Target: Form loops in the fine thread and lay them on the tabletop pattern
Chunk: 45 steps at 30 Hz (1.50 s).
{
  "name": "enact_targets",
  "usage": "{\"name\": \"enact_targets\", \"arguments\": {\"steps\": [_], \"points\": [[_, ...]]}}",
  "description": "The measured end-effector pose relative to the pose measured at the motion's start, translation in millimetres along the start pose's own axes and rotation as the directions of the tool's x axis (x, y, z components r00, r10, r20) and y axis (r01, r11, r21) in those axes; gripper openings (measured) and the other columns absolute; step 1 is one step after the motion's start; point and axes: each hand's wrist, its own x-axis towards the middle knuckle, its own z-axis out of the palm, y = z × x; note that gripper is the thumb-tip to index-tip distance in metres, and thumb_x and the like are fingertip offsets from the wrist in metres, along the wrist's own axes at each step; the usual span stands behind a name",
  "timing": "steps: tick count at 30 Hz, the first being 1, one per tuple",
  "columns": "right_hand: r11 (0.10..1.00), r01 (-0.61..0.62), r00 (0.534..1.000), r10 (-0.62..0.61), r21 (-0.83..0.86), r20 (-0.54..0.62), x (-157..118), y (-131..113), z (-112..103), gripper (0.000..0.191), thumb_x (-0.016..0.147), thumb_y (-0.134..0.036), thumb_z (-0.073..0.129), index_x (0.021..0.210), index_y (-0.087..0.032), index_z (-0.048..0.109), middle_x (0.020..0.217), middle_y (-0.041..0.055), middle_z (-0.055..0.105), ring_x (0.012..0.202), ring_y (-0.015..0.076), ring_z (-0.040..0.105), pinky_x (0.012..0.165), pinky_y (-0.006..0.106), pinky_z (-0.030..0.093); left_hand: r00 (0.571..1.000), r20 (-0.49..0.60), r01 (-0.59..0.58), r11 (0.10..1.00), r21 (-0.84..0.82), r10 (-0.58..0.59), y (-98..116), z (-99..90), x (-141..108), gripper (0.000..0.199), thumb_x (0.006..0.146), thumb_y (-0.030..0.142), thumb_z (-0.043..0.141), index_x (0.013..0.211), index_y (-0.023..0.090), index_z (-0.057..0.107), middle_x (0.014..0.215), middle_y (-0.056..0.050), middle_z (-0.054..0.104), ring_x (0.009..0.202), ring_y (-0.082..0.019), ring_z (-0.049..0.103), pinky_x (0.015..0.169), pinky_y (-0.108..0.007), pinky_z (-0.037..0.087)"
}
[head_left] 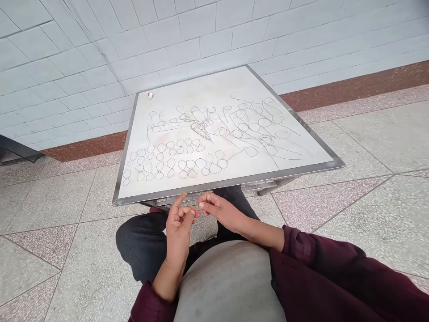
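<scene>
My left hand (pixel 181 221) and my right hand (pixel 221 212) meet in front of the table's near edge, above my lap. The left thumb and a fingertip are pinched together, with the index finger stretched upward. On the right, thumb and fingers also pinch, close to the left fingertips. Between them is a thin wire (pixel 203 192), of which only a faint curve shows; the rest is hidden by the fingers. On the table lie rows of figure-eight wire pieces (pixel 182 170) at the near left. Looser wires with a loop and straight tails (pixel 201 127) lie tangled behind and to the right.
The white table (pixel 187 89) has a grey metal rim and stands by a white tiled wall (pixel 187 36). A small white and red object (pixel 150 95) lies at its far left corner. Table legs and my knees (pixel 142 237) are under the near edge.
</scene>
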Motion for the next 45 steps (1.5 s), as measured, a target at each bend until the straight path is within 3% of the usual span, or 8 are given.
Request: {"name": "enact_targets", "arguments": {"steps": [11, 24, 32, 39, 45], "points": [[1.000, 0.016, 0.999, -0.016, -0.003, 0.032, 1, -4, 1, 0.026, 0.081, -0.046, 0.061, 0.085, -0.021, 0.057, 0.076, -0.0026, 0.052, 0.064, 0.0117, 0.045, 0.065, 0.028, 0.038, 0.999, -0.003, 0.051, 0.998, -0.031, -0.051, 1, 1.2, -1, 0.049, 0.079, 0.032, 0.068, 0.125, 0.021, 0.055, 0.073, 0.002, 0.063, 0.066, -0.011, 0.055, 0.069, -0.025, 0.044], [0.996, -0.030, 0.999, 0.027, 0.087, 0.033, -2, -13, 1, 0.035, 0.084, -0.055, 0.057, 0.088, -0.020, 0.059, 0.079, 0.0000, 0.056, 0.070, 0.0135, 0.053, 0.070, 0.031, 0.045, 1.000, -0.024, 0.001, 1.000, -0.022, -0.001, 5, 0.9, -2, 0.043, 0.079, 0.030, 0.068, 0.121, 0.022, 0.057, 0.075, 0.003, 0.061, 0.071, -0.011, 0.056, 0.072, -0.025, 0.047], [0.989, -0.055, 0.998, 0.052, 0.140, 0.027, 0, -2, -1, 0.027, 0.081, -0.047, 0.064, 0.089, -0.021, 0.062, 0.081, -0.0013, 0.056, 0.068, 0.0110, 0.050, 0.068, 0.027, 0.043, 1.000, -0.007, -0.002, 1.000, -0.010, 0.002, 3, 0.2, -1, 0.043, 0.081, 0.028, 0.067, 0.121, 0.022, 0.056, 0.076, 0.003, 0.061, 0.069, -0.011, 0.055, 0.072, -0.025, 0.046], [0.981, -0.107, 0.994, 0.104, 0.160, 0.027, 1, 0, -1, 0.026, 0.077, -0.044, 0.070, 0.081, -0.019, 0.063, 0.069, -0.0039, 0.055, 0.061, 0.0096, 0.048, 0.063, 0.026, 0.040, 1.000, -0.020, 0.011, 1.000, 0.010, -0.011, 2, 0.4, 0, 0.044, 0.079, 0.027, 0.068, 0.121, 0.021, 0.055, 0.076, 0.003, 0.061, 0.067, -0.010, 0.055, 0.071, -0.024, 0.046], [0.987, -0.087, 0.995, 0.081, 0.136, 0.053, 1, 1, -3, 0.032, 0.084, -0.049, 0.060, 0.087, -0.018, 0.065, 0.078, -0.0001, 0.060, 0.064, 0.0109, 0.053, 0.063, 0.027, 0.042, 0.999, -0.026, -0.016, 0.998, 0.068, 0.018, 5, -0.5, 0, 0.044, 0.080, 0.026, 0.067, 0.121, 0.020, 0.055, 0.074, 0.003, 0.061, 0.064, -0.011, 0.056, 0.067, -0.025, 0.047]]}}
